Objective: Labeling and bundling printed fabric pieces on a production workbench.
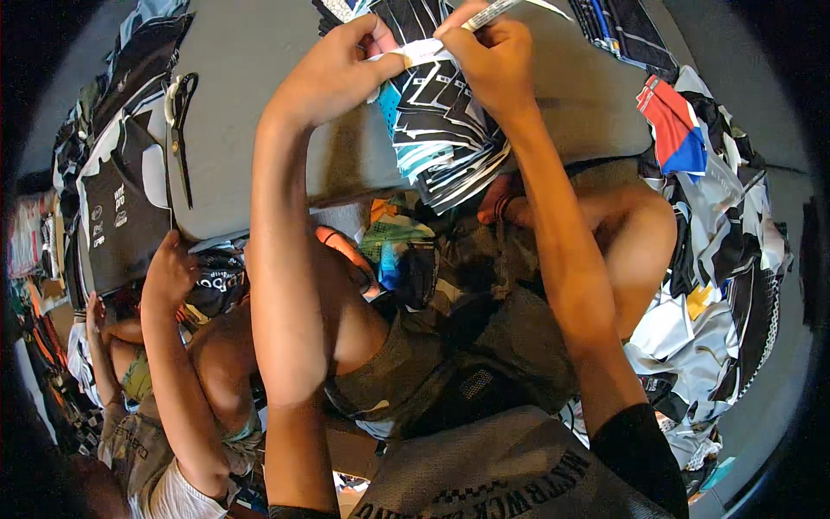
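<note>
My left hand (346, 69) pinches one end of a white strip (420, 50) at the top of a stack of black, white and turquoise printed fabric pieces (445, 130) on the grey padded surface (233, 104). My right hand (491, 60) grips a slim white pen (484, 16) over the strip's other end, thumb beside it. The pen's tip is too small to make out clearly. The stack overhangs the surface's near edge above my crossed legs.
Black scissors (180, 130) lie left beside dark printed panels (121, 208). Co-workers' arms (177, 363) are at lower left. A red, white and blue piece (670, 125) tops heaped fabric on the right. Dark folded pieces (622, 35) lie at the back right.
</note>
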Available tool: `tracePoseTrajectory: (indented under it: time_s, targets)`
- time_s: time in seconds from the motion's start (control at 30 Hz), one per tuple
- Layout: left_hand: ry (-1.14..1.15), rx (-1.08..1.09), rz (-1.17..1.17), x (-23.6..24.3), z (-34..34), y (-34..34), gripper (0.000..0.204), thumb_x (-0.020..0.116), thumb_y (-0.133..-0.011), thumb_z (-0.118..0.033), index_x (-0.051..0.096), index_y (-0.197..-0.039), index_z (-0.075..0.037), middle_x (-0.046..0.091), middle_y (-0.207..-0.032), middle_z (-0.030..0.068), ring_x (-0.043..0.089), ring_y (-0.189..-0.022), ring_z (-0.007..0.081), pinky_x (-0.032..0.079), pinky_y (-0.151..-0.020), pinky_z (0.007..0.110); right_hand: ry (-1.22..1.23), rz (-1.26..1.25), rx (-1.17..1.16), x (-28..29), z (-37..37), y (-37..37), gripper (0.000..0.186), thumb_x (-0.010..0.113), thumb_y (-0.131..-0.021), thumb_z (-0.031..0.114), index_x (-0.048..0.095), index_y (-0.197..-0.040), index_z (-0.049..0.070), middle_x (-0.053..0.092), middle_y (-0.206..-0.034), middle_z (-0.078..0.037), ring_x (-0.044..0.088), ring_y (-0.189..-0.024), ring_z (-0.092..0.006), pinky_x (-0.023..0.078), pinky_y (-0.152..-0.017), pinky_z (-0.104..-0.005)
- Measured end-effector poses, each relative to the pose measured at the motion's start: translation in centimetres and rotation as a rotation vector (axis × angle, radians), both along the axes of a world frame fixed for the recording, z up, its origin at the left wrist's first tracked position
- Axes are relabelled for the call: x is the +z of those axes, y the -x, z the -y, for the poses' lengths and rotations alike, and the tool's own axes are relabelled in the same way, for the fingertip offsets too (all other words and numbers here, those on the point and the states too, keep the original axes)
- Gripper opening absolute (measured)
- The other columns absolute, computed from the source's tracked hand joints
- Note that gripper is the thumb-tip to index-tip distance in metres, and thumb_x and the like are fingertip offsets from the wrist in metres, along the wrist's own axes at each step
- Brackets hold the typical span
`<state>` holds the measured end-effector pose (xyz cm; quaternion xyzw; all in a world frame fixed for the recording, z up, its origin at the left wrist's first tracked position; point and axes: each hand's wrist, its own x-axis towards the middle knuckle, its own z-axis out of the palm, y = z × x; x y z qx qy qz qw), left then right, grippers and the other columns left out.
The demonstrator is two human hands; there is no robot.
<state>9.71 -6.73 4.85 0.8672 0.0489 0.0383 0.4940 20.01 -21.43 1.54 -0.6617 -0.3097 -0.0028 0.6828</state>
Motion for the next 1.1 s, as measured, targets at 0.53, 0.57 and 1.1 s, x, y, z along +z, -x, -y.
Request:
tracePoseTrajectory:
  time_s: [0.53,0.57,1.1]
  targets:
    - [0.071,-0.031,-0.017,-0.22,-0.51,0.06,0.008,0.057,-0.081,-0.014,0.054,-0.082,-0.007,0.05,-0.071,-0.0001,0.043,-0.066,0.0076,0.035,-0.06,0.02,-0.064,-0.039,0.011,-0.13,-0.28,0.06,0.005,0.055,-0.072,0.003,0.056,-0.068,0.002,0.049,-0.057,0.001,0.037,-0.05,-0.0086,0.032,-0.046,-0.0195]
    - [0.067,-0.021,-0.02,-0.22,-0.44,0.07,0.008,0.057,-0.081,-0.014,0.054,-0.082,-0.007,0.05,-0.071,-0.0001,0.043,-0.066,0.0076,0.035,-0.059,0.02,-0.056,-0.033,0.009,-0.08,-0.25,0.11,0.005,0.055,-0.072,0.003,0.056,-0.067,0.002,0.049,-0.057,0.0,0.037,-0.05,-0.0086,0.032,-0.047,-0.0195]
    - [0.097,-0.036,-0.012,-0.48,-0.59,0.01,0.006,0.057,-0.082,-0.013,0.053,-0.081,-0.008,0.05,-0.07,-0.0004,0.042,-0.065,0.0068,0.033,-0.058,0.019,-0.142,-0.092,0.022,-0.22,0.02,-0.05,0.006,0.053,-0.072,0.001,0.055,-0.067,0.003,0.048,-0.056,0.001,0.036,-0.049,-0.0083,0.031,-0.046,-0.0186]
